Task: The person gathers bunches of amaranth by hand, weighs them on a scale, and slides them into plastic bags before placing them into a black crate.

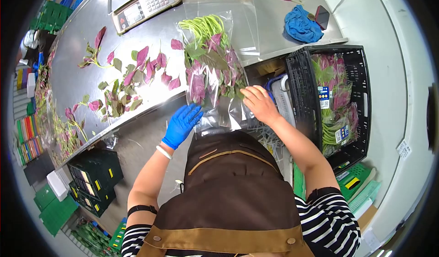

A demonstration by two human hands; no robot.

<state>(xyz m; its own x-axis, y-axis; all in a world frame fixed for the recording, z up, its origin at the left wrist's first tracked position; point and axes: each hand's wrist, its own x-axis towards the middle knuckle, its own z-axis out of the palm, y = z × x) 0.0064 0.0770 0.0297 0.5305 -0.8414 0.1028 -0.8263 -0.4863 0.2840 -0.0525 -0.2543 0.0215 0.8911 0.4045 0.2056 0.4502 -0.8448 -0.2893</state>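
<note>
A clear plastic bag [224, 113] lies across the near edge of the metal table, its lower end hanging toward my apron. Inside it is a bunch of purple-and-green leafy vegetables [212, 60], with green stems at the far end and leaves toward me. My left hand [183, 124], in a blue glove, rests its outstretched fingers at the bag's left side near the leaves. At the right side, my bare right hand [260, 103] has its fingers extended and its fingertips against the plastic. Both thumbs are largely hidden.
Loose leaves [132, 81] spread over the table [155, 32] to the left. A weighing scale [144, 7] stands at the back. A blue cloth [302, 23] and a phone [322, 17] lie back right. A black crate [304, 97] on the right holds several labelled bags of leaves [331, 74].
</note>
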